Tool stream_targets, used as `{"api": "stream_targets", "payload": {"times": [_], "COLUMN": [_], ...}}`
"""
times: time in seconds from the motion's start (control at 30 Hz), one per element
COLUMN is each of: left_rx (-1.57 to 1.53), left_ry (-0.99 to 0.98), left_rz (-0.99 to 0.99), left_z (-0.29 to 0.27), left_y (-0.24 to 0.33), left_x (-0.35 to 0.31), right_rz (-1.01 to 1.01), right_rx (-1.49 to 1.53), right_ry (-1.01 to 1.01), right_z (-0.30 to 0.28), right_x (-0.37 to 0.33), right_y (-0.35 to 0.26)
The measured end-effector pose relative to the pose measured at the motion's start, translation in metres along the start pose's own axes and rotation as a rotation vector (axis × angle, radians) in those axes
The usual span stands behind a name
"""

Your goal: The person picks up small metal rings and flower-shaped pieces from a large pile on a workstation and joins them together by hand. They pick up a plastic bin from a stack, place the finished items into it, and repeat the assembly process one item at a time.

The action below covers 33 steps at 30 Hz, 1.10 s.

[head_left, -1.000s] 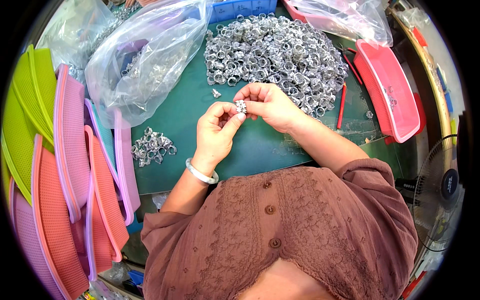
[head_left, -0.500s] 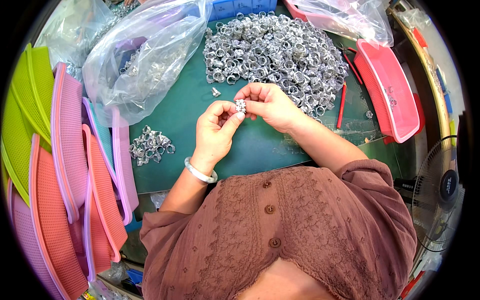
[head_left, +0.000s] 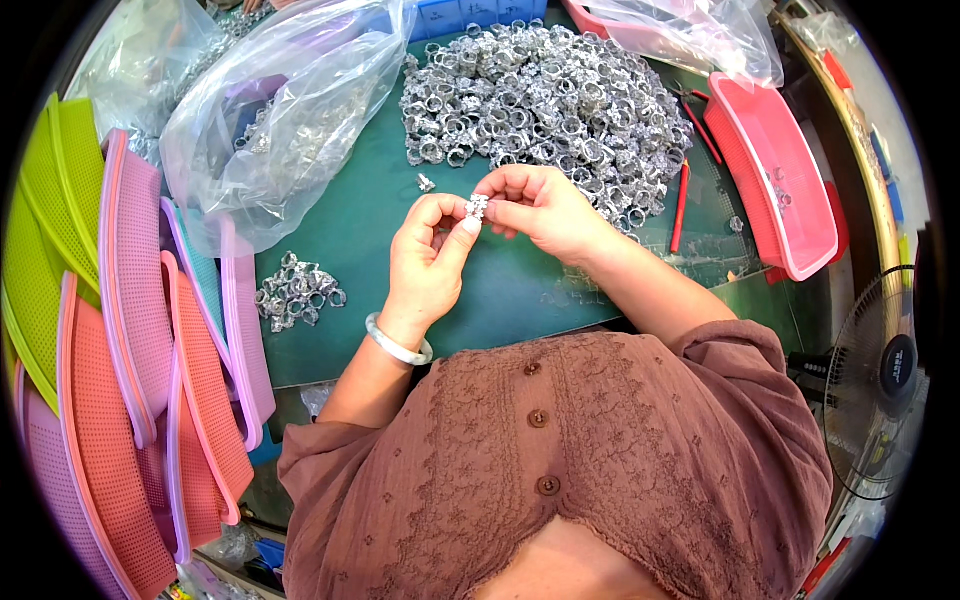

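Between my two hands is a silver ring [head_left: 477,207] with a wide, sparkling head. My left hand [head_left: 430,255] pinches it with thumb and forefinger from the left. From the right, the fingertips of my right hand [head_left: 540,212] grip the same ring. A single loose ring [head_left: 426,184] lies on the green mat just beyond my left hand. Past my hands rises a big heap of silver rings [head_left: 545,95]. A much smaller pile of rings [head_left: 298,292] sits to the left of my left wrist.
Clear plastic bags [head_left: 285,130] bulge at the far left, one with rings inside. Stacked coloured baskets [head_left: 135,290] crowd the left edge. On the right are red-handled pliers [head_left: 682,205], a pink basket [head_left: 735,150] with a few rings, and a fan [head_left: 870,380]. The green mat [head_left: 530,290] covers the table.
The ring has turned between my fingertips, its head now showing at a more slanted angle. Both hands stay in nearly the same place.
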<state>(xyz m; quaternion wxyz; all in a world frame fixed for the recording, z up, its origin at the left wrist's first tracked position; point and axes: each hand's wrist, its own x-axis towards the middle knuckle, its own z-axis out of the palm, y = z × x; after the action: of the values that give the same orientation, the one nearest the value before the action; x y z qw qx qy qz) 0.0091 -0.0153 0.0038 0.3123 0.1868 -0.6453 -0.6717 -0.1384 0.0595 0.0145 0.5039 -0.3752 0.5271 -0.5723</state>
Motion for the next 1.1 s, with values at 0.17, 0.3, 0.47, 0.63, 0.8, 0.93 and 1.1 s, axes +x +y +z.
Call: {"api": "stream_targets", "payload": {"times": [0.17,0.3,0.47,0.63,0.8,0.93,1.1], "left_rx": [0.101,-0.033,-0.097,-0.087,-0.088,-0.09,-0.092], "left_ry": [-0.102,-0.163,-0.172,-0.152,-0.14,-0.133,-0.129], "left_rz": [0.029,-0.03,-0.105,-0.094,-0.083,-0.092,-0.091], "left_z": [0.001,0.004,0.009,0.01,0.011,0.011,0.01], "left_y": [0.003,0.005,0.008,0.007,0.006,0.006,0.004], "left_x": [0.002,0.003,0.004,0.004,0.003,0.002,0.002], "right_rz": [-0.163,-0.227,-0.183,-0.189,-0.204,-0.201,-0.197], "right_rx": [-0.028,-0.014,0.042,-0.017,-0.011,-0.006,0.006], "right_ry": [-0.014,-0.089,-0.09,-0.036,-0.033,-0.032,-0.029], "right_z": [-0.006,-0.012,-0.016,-0.014,-0.014,-0.014,-0.012], "right_x": [-0.011,-0.02,-0.024,-0.028,-0.028,-0.027,-0.028], "right_y": [-0.001,-0.002,0.001,-0.001,0.001,0.005,0.004]}}
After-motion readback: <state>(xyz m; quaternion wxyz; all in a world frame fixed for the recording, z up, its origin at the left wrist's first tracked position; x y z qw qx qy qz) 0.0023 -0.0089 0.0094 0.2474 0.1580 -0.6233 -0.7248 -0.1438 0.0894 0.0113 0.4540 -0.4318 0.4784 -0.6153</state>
